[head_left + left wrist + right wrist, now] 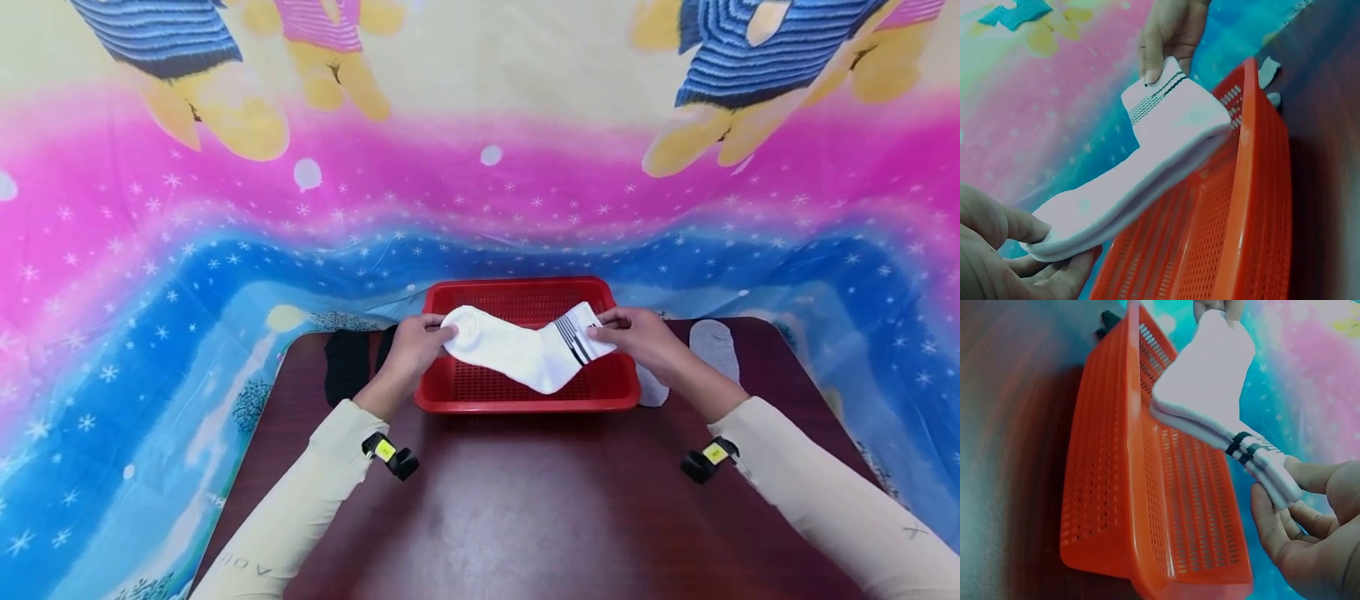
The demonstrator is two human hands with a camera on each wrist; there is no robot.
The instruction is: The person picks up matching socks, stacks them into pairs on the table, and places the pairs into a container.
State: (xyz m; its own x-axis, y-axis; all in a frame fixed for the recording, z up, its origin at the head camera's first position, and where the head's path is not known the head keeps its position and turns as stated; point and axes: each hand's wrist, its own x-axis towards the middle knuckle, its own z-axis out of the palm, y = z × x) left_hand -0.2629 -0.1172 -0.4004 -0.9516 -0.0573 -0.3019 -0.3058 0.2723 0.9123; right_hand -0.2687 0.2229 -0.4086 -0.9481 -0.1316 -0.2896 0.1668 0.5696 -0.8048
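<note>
A pair of white socks point(510, 343), laid one on the other with dark stripes at the cuff, is stretched between both hands above the red basket point(525, 406). At the toe end, my left hand point(412, 350) pinches the socks between thumb and fingers. My right hand point(641, 337) pinches the striped cuff end. Two layers of white knit show along the lower edge in the left wrist view, where the left thumb presses on top of the toe point(1054, 240). The right wrist view shows the cuff point(1272, 472) between the right thumb and fingers.
Black socks point(347, 367) lie on the brown table point(510, 500) left of the basket, partly behind the left hand. Grey socks point(714, 350) lie to its right, partly behind the right hand. A colourful patterned cloth point(487, 200) hangs behind and around the table.
</note>
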